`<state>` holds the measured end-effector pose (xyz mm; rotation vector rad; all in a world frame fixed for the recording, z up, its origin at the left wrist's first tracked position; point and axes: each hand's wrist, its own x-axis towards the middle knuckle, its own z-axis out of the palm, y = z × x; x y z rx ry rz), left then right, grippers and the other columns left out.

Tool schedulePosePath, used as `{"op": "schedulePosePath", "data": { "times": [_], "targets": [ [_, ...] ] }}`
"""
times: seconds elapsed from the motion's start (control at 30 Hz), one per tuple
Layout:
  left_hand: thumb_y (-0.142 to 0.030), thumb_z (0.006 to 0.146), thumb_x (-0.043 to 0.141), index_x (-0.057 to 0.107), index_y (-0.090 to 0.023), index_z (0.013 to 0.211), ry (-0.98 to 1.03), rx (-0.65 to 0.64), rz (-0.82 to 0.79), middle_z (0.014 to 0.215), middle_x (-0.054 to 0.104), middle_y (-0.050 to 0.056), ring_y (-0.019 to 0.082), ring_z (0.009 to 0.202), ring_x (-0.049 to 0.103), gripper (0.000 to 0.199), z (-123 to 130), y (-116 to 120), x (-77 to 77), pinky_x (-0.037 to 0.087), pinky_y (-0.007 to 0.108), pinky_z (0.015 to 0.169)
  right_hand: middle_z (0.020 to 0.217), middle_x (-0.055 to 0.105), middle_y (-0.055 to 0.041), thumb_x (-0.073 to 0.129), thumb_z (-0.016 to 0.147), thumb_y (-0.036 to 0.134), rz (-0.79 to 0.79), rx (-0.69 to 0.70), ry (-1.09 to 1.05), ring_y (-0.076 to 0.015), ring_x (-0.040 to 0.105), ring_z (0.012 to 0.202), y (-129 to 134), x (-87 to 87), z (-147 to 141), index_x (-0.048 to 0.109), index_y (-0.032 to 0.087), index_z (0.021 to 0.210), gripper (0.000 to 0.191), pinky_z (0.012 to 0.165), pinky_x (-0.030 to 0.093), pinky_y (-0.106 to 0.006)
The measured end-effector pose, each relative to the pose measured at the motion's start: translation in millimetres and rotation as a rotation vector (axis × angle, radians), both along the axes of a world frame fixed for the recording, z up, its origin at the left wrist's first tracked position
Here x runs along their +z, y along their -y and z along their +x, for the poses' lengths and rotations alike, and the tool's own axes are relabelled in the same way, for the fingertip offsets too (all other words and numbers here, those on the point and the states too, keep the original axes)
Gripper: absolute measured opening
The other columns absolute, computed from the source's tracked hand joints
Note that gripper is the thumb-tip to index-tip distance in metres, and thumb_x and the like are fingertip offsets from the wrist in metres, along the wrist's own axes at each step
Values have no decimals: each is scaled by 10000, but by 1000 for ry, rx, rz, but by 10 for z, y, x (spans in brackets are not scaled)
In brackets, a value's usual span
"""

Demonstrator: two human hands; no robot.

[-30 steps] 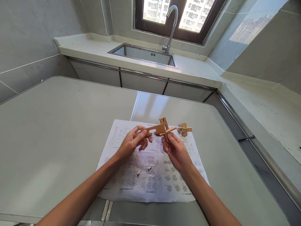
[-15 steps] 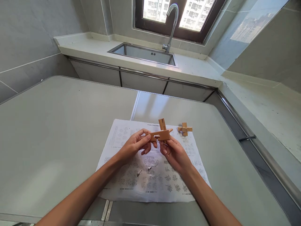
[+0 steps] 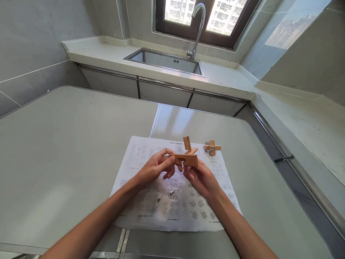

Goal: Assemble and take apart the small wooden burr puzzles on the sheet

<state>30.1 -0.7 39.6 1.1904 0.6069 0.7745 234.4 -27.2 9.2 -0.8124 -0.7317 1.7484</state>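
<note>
Above the printed sheet (image 3: 151, 172), both hands hold wooden puzzle pieces (image 3: 190, 160). The nearest piece is a flat bar with a slot cut in it; another piece stands up behind it and a pointed one sticks out to the right. My left hand (image 3: 159, 164) pinches the left end of the slotted bar, thumb in front. My right hand (image 3: 201, 176) is closed at the bar's right underside, its fingertips partly hidden behind the wood. How the pieces interlock I cannot make out. A cross-shaped wooden puzzle (image 3: 212, 148) sits at the sheet's far right corner.
The sheet lies on a grey folding table (image 3: 81, 151) with a seam down its middle. Beyond it are a counter (image 3: 226, 77) with a sink (image 3: 167, 64) and a tall faucet (image 3: 198, 32) under a window. A metal rail (image 3: 296, 172) runs along the right side.
The slotted bar has tilted so more of its broad face shows, and its right end has dropped slightly. Both hands keep their hold; the cross-shaped puzzle stays put.
</note>
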Motion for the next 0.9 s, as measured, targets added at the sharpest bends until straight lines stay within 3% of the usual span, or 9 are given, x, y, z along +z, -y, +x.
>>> {"op": "schedulePosePath", "data": {
  "times": [0.43, 0.57, 0.73, 0.9],
  "targets": [
    [-546, 1024, 619, 532, -204, 1046, -56, 45, 50, 734, 652, -7, 112, 541, 512, 353, 8, 57, 43, 407, 277, 572, 770, 637, -37, 820, 866, 464, 29, 57, 36, -107, 385, 528, 10, -16, 20, 706, 214, 785, 287, 479, 322, -260],
    [-560, 1026, 608, 522, -204, 1058, -73, 65, 62, 788, 680, 13, 113, 550, 521, 367, 9, 70, 27, 418, 278, 576, 796, 648, -39, 822, 866, 435, 32, 73, 41, -101, 381, 524, 19, 0, 9, 740, 212, 863, 237, 480, 320, -261],
    [-571, 1011, 626, 514, -207, 1042, -95, 97, 56, 703, 623, -30, 113, 545, 521, 382, 13, 60, 9, 411, 270, 572, 830, 660, -43, 826, 866, 436, 34, 107, 79, -91, 393, 513, 38, 37, -7, 782, 197, 979, 268, 483, 329, -268],
    [-593, 982, 656, 529, -204, 1009, -90, 107, 57, 727, 605, -30, 107, 568, 517, 411, 40, 49, -1, 395, 259, 561, 696, 620, -15, 791, 903, 510, 82, 147, 75, -109, 416, 514, 55, 28, -8, 775, 187, 1024, 345, 494, 353, -267]
  ]
}}
